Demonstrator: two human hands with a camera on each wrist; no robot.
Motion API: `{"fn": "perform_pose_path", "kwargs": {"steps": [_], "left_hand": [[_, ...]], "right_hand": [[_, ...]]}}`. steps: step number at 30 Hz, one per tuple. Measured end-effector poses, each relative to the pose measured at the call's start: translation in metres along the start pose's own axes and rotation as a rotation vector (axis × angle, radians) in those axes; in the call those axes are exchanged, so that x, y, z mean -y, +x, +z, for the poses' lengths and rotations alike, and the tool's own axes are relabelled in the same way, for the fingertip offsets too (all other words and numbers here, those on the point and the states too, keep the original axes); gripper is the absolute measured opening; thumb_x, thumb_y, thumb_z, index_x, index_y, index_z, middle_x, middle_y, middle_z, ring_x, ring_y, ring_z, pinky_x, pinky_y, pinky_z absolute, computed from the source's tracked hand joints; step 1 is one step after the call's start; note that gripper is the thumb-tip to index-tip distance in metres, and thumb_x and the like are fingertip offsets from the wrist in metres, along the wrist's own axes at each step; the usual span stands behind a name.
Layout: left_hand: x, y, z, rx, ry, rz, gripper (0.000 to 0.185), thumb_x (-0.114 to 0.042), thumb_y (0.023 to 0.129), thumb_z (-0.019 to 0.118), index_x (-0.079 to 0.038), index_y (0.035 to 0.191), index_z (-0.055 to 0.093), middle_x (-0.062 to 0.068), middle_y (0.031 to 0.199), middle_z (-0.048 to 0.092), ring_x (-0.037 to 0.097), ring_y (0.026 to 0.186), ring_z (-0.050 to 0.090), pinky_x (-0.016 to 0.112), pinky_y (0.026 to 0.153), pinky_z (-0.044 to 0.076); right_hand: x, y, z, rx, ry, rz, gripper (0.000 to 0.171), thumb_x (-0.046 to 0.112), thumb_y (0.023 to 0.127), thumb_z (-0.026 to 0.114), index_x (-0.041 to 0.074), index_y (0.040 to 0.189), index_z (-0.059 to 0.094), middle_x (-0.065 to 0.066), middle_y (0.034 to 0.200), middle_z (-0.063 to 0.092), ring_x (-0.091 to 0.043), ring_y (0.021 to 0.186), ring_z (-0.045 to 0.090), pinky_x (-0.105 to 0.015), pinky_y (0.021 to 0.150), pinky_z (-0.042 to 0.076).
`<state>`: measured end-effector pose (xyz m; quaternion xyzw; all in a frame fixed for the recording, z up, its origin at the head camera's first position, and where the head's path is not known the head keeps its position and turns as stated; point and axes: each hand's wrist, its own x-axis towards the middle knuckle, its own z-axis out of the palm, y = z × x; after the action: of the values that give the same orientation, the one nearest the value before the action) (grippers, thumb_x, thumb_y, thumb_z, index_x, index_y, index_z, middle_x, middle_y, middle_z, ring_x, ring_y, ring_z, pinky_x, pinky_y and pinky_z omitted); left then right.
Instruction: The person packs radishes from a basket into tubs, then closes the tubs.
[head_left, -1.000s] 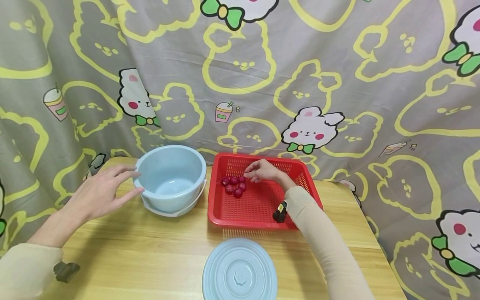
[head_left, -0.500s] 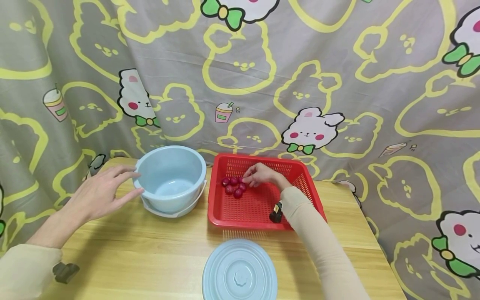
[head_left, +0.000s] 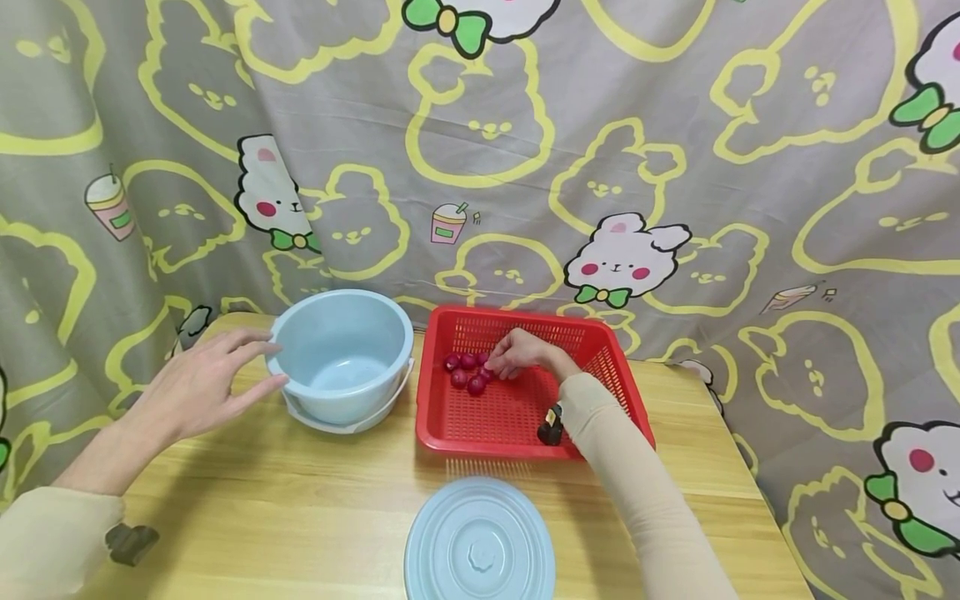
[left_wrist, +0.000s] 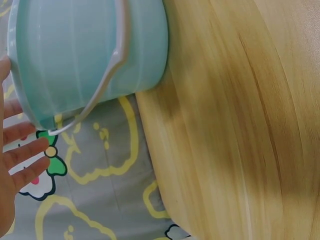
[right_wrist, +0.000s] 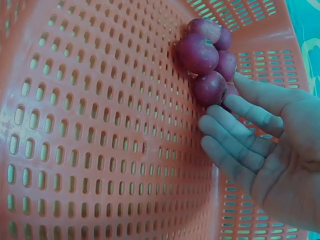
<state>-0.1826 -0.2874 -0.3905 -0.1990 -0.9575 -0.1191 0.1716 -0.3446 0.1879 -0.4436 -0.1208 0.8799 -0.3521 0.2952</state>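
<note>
A: Where is the right hand?

B: Inside the red perforated plastic basket, which sits on the wooden table right of centre. Its fingertips reach the cluster of small dark-red round fruits lying in the far left part of the basket.

A: Is it gripping one?

B: In the right wrist view the fingers are only lightly bent, and the index fingertip touches the nearest fruit. The thumb lies over the far side of the cluster. I cannot tell whether a fruit is pinched; nothing looks lifted.

A: And the left hand?

B: Open, fingers spread and nearly straight, at the left side of the light blue round plastic bucket. The fingertips lie at the rim; the head view suggests touching, but I cannot be sure. The bucket's pale handle hangs down against its wall.

A: Anything else on the table?

B: A light blue round plastic lid lies flat at the near edge, in front of the basket. Behind the table hangs a grey curtain with yellow outlines and white rabbits.
</note>
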Motion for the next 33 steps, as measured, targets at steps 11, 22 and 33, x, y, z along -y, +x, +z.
{"fn": "perform_pose_path", "kwargs": {"steps": [11, 22, 33], "left_hand": [[0.000, 0.000, 0.000, 0.012, 0.006, -0.005, 0.050, -0.046, 0.093, 0.077, -0.009, 0.127, 0.073, 0.019, 0.136, 0.068, 0.046, 0.122, 0.065, 0.070, 0.087, 0.056], [0.000, 0.000, 0.000, 0.011, 0.006, 0.000, 0.050, -0.046, 0.093, 0.077, -0.010, 0.127, 0.073, 0.019, 0.137, 0.068, 0.046, 0.123, 0.064, 0.070, 0.088, 0.055], [0.001, 0.000, 0.001, 0.009, 0.006, -0.003, 0.050, -0.046, 0.093, 0.077, -0.010, 0.127, 0.073, 0.018, 0.137, 0.068, 0.046, 0.124, 0.064, 0.070, 0.088, 0.055]], "right_hand": [[0.003, 0.002, 0.001, -0.023, -0.038, 0.040, 0.027, 0.021, 0.098, 0.076, -0.003, 0.108, 0.080, -0.019, 0.099, 0.082, -0.024, 0.088, 0.081, -0.039, 0.084, 0.066], [0.010, 0.003, 0.003, -0.060, -0.043, 0.113, 0.028, 0.024, 0.096, 0.079, -0.004, 0.096, 0.081, -0.017, 0.089, 0.082, -0.021, 0.079, 0.080, -0.043, 0.085, 0.066], [0.019, 0.002, 0.007, -0.057, -0.033, 0.204, 0.034, 0.027, 0.093, 0.082, -0.006, 0.095, 0.079, -0.018, 0.088, 0.081, -0.020, 0.073, 0.078, -0.042, 0.084, 0.067]]}}
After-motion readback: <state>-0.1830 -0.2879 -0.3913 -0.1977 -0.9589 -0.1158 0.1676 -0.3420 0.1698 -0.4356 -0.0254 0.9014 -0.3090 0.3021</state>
